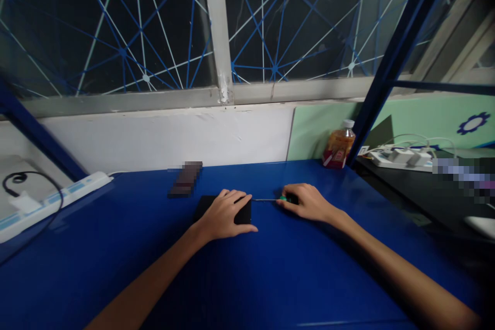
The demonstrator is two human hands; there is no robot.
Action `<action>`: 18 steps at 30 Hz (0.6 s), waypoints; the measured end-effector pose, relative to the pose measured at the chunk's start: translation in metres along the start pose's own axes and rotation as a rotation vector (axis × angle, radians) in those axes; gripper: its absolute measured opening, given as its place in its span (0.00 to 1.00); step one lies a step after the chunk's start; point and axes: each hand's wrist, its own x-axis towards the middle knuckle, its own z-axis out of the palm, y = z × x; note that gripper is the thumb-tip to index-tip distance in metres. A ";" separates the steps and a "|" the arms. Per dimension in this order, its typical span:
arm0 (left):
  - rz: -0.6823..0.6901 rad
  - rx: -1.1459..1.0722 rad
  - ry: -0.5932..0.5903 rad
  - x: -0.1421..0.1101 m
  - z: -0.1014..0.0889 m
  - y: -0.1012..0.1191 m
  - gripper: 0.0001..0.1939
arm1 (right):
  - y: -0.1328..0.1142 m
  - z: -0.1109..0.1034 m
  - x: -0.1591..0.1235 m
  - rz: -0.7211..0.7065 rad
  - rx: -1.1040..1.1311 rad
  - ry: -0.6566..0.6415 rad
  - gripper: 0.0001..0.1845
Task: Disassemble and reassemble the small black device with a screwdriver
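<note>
A flat black box-like object (244, 212) lies on the blue table, its left part under my left hand (226, 215). My fingers reach over its top towards the far edge, and the thumb lies along the near edge, so the hand spans and steadies it. My right hand (307, 202) is closed around a screwdriver (266, 200) with a green part at its handle; the rest of the handle is hidden in my palm. The thin metal shaft points left, its tip at the right side of the black object. Whether the tip touches it I cannot tell.
Behind my left hand lies a dark, blurred-out flat object (185, 179). A bottle (340, 145) with a white cap stands at the back right of the blue table (309, 278). White power strips lie left (73, 196) and right (406, 160), with cables. Blue frame posts rise at both sides.
</note>
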 end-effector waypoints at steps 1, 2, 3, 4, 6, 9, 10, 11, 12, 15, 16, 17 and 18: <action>0.011 0.001 0.002 0.000 -0.001 0.001 0.39 | 0.000 0.000 0.000 0.007 -0.005 0.004 0.16; 0.025 0.001 0.007 0.000 -0.002 0.001 0.38 | 0.000 -0.001 0.000 0.013 -0.009 0.006 0.15; 0.039 0.001 0.014 0.000 -0.003 0.002 0.36 | 0.000 -0.001 0.000 0.019 -0.013 0.008 0.15; 0.053 0.000 0.022 0.000 -0.004 0.003 0.34 | 0.000 -0.002 0.000 0.023 -0.016 0.009 0.15; 0.080 -0.004 0.035 0.000 -0.006 0.005 0.32 | -0.001 -0.003 0.000 0.027 -0.018 0.009 0.15; 0.114 -0.008 0.027 0.000 -0.009 0.007 0.30 | -0.001 -0.003 0.000 0.029 -0.021 0.009 0.14; 0.118 -0.009 0.022 -0.001 -0.009 0.008 0.30 | -0.002 -0.003 0.000 0.030 -0.020 0.009 0.14; 0.116 -0.010 0.017 -0.001 -0.010 0.008 0.29 | -0.002 -0.003 0.000 0.030 -0.019 0.011 0.14; 0.110 -0.012 0.010 -0.001 -0.010 0.009 0.29 | -0.002 -0.003 0.000 0.031 -0.016 0.012 0.14; 0.100 -0.015 -0.004 0.000 -0.011 0.010 0.28 | -0.003 -0.004 0.000 0.029 -0.011 0.017 0.14; 0.101 -0.017 -0.001 0.000 -0.012 0.011 0.27 | -0.002 -0.004 0.000 0.028 -0.010 0.020 0.14; 0.104 -0.019 0.002 0.000 -0.012 0.011 0.27 | -0.002 -0.005 0.000 0.027 -0.008 0.023 0.14; 0.108 -0.021 0.008 0.001 -0.012 0.011 0.26 | -0.002 -0.005 0.000 0.027 -0.006 0.027 0.14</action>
